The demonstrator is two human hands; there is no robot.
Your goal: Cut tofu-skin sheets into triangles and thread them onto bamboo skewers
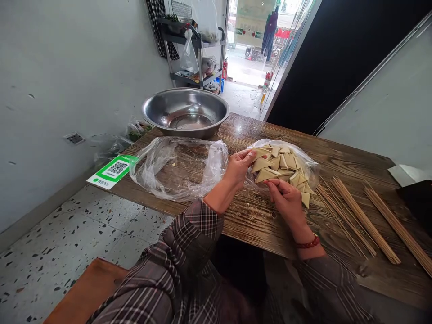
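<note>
My left hand (239,167) is closed, thumb and fingers pinching a beige triangular piece of tofu sheet (261,153) above the near left side of a pile. My right hand (286,198) is closed too, its fingertips together at the front of the pile on what looks like a thin bamboo skewer, mostly hidden by the fingers. The pile of tofu sheet triangles (286,162) lies in an opened clear plastic bag (312,168). Loose bamboo skewers (340,216) lie right of my right hand, beside a thicker bundle of skewers (366,220).
A wide steel basin (185,130) stands at the table's far left. In front lies a crumpled clear plastic bag (151,180), beside a green QR-code card (113,171). Another skewer bundle (398,222) lies far right. An orange-brown stool (89,292) is at lower left; a shelf cart (200,58) stands behind.
</note>
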